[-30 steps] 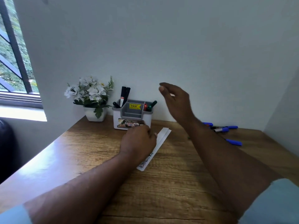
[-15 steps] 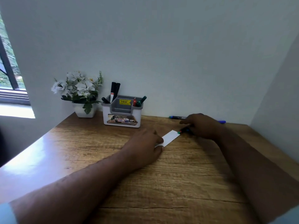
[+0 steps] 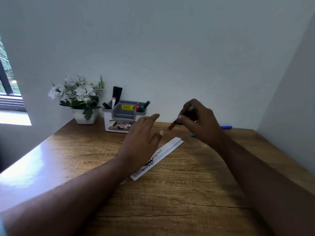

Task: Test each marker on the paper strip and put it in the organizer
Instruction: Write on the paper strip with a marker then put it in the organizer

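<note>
The marker (image 3: 180, 119) that lay on the bench (image 3: 170, 193) half a second ago is now lifted, pinched in the right hand (image 3: 199, 120) above the paper strip (image 3: 158, 157). The left hand (image 3: 143, 140), fingers spread, has left the strip and reaches toward it, probably to uncap it for testing; the organizer (image 3: 123, 119) waits behind.

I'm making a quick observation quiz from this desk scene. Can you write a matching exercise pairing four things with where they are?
Things:
1. white paper strip with scribbles
2. grey-and-white desk organizer
3. blue marker
4. marker with a teal end

Places:
A. held in the right hand
B. flat on the wooden desk, partly under the left hand
C. on the desk beyond the right hand, near the wall
D. against the wall beside the white flower pot

Pairs: 1-B, 2-D, 3-C, 4-A
</note>
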